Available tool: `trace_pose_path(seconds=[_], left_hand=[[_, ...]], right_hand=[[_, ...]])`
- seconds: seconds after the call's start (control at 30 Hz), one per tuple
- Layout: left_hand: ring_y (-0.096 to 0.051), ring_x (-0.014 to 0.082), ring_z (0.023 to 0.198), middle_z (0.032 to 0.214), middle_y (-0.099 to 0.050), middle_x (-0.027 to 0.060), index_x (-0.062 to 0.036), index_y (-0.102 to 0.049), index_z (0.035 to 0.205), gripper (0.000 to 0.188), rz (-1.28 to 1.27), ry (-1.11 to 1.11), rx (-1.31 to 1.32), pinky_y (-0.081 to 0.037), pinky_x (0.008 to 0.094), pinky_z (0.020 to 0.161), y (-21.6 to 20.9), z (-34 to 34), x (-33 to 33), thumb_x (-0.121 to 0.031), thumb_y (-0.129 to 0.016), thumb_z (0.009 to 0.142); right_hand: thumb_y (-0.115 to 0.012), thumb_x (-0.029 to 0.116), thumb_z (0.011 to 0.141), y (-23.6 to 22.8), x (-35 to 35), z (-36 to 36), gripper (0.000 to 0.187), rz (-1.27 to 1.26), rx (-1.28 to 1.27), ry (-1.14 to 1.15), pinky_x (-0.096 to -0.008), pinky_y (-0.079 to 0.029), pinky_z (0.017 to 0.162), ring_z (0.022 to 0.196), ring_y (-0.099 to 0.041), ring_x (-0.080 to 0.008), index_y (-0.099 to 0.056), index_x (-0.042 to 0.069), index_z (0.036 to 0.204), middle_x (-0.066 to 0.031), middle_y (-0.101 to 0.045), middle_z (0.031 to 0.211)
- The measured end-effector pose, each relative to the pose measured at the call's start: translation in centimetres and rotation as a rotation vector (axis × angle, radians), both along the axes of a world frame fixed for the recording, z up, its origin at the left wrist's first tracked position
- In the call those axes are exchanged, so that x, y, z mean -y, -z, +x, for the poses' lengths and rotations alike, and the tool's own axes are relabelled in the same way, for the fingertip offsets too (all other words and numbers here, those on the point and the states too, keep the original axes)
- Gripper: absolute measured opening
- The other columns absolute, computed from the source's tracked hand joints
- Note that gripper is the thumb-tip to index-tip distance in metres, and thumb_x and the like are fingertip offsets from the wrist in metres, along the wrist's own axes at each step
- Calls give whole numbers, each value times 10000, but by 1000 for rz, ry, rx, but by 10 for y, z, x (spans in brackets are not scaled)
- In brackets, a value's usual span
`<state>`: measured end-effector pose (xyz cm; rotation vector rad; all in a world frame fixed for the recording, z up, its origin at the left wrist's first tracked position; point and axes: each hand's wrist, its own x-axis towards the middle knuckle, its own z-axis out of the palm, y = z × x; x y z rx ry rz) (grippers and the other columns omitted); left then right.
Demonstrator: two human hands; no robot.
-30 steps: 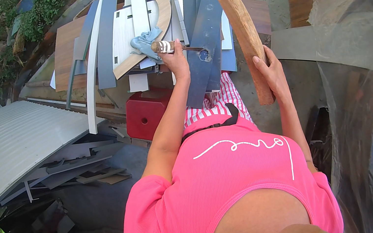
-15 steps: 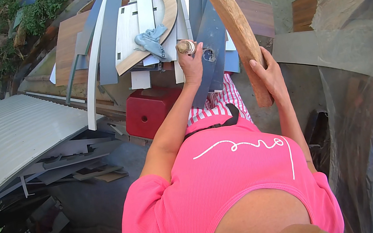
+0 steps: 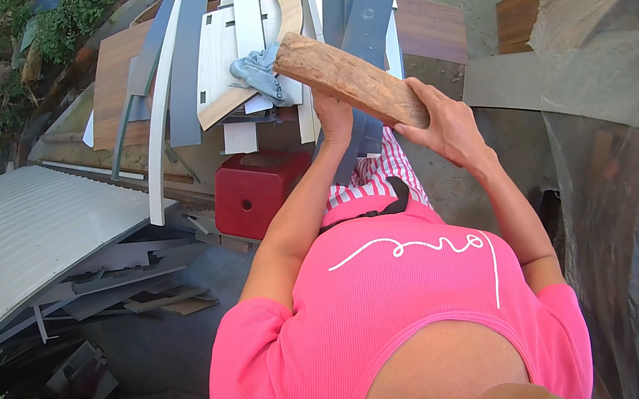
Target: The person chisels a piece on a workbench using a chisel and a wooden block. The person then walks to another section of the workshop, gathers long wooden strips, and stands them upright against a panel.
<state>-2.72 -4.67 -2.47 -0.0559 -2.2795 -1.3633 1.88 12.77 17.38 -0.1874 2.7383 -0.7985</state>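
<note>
A thick, rough brown piece of wood [image 3: 345, 75] slants across the pile in front of me. My right hand [image 3: 447, 121] is closed on its lower right end, fingers on the far edge and thumb on the near side. Beneath the wood's middle is my left hand [image 3: 334, 118], closed, its fingers mostly covered. It gripped a handle with a round wooden end and pale bands half a second ago; that handle is hidden now. A blue-grey cloth or glove [image 3: 256, 72] lies just left of the wood's upper end.
Grey, white and wood-toned boards [image 3: 183, 78] are stacked ahead, with a pale curved strip [image 3: 288, 4] on top. A red plastic stool [image 3: 263, 192] stands left of my legs. Corrugated sheet [image 3: 43, 231] covers the far left; plastic sheeting [image 3: 627, 196] hangs on the right.
My right hand has swung the piece of wood from nearly upright to a slant, its upper end moving left over my left hand. The handle in my left hand has gone out of sight.
</note>
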Motion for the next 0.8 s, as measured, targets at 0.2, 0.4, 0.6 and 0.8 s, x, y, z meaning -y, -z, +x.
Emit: trace_pose_path(seconds=[0.2, 0.4, 0.6, 0.8], left_hand=[[-580, 235, 788, 882, -575, 117, 3, -497, 980, 319, 366, -60, 256, -472, 333, 747, -27, 1, -1, -110, -721, 783], [-536, 125, 758, 856, -555, 49, 2, -500, 995, 322, 589, -125, 170, -473, 274, 711, -54, -14, 7, -161, -721, 828], [-550, 126, 772, 862, -565, 56, 3, -496, 1001, 331, 534, -124, 175, -477, 272, 720, -48, -12, 6, -160, -723, 825], [-565, 143, 767, 871, -583, 68, 4, -498, 995, 324, 565, -99, 230, -482, 283, 728, -34, -16, 7, -147, -724, 819]], right_hand=[[-747, 366, 675, -48, -2, -8, 771, -306, -172, 96, -380, -472, 896, 1058, -598, -326, -456, 28, 1305, -188, -593, 1172], [-725, 416, 640, -52, -9, -11, 776, -474, -252, 223, -358, -448, 887, 1023, -605, -285, -484, 51, 1280, -162, -617, 1121], [-719, 436, 638, -37, -6, -7, 777, -448, -168, 326, -356, -447, 866, 996, -610, -278, -488, 69, 1282, -158, -631, 1078], [-719, 452, 638, -34, -6, -9, 787, -440, -143, 345, -358, -448, 864, 988, -614, -276, -485, 71, 1286, -163, -634, 1065]])
